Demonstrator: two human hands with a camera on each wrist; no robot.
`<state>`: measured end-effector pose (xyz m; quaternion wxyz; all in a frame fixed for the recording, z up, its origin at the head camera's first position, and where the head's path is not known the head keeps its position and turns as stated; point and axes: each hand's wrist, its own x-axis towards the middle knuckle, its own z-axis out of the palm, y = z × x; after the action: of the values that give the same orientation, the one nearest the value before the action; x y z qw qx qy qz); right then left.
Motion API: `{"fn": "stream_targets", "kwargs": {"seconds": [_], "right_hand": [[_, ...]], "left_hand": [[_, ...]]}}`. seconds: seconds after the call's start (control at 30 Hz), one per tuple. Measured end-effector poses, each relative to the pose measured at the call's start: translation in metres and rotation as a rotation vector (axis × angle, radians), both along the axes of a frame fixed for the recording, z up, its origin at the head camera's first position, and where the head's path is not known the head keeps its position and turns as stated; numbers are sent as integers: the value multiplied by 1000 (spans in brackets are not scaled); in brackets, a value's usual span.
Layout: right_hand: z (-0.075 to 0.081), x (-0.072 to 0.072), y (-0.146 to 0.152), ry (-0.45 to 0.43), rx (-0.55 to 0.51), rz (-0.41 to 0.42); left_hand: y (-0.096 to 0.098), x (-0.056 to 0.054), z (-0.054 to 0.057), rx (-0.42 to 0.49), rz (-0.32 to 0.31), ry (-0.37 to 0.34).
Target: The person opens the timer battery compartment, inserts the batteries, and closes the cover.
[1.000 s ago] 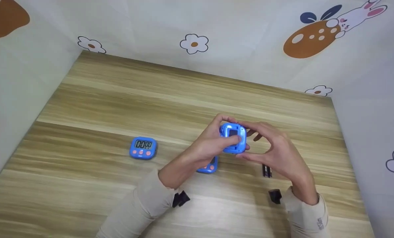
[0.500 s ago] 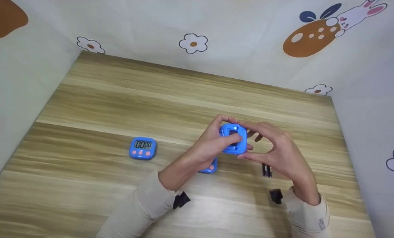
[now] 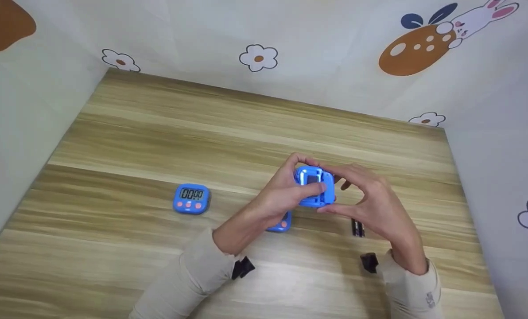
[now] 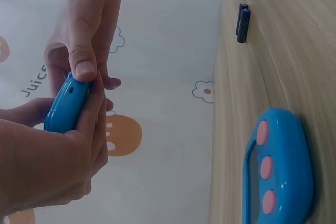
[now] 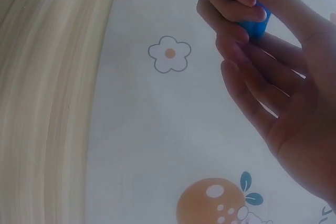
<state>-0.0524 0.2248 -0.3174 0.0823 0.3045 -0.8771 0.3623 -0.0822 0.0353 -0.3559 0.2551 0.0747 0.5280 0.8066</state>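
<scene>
1 left hand (image 3: 284, 192) curled round 1 blue device (image 3: 329, 191), thumb across it; 1 right hand (image 3: 374, 204) pinched its edges; all were above the table (image 3: 180, 133); there lay 2 dark batteries (image 4: 243, 27), 1 half-hidden timer (image 3: 280, 226), 1 second timer (image 3: 191, 199) reading 00 00; 1 patterned wall (image 3: 326, 44) stood beyond.

The blue timer (image 3: 191, 206) lying on the left shows 00 00 on its screen (image 3: 192, 194). The word "Juice" (image 4: 34, 81) is on the wall (image 4: 168, 51). The right sleeve (image 3: 408, 288) has marks (image 3: 430, 300) (too tiny to read).
</scene>
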Motion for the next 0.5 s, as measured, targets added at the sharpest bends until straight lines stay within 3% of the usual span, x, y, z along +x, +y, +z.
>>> {"fn": "stream_targets", "kwargs": {"seconds": [0.13,0.27,0.5], "right_hand": [[2,1,2,-72,-23,3],[8,3,5,-125,-73,20],[11,1,8,-65,-89,28]], "left_hand": [[-1,0,2,-97,14,27],[-4,-1,4,-87,-1,25],[-11,-5,6,2,-108,12]]}}
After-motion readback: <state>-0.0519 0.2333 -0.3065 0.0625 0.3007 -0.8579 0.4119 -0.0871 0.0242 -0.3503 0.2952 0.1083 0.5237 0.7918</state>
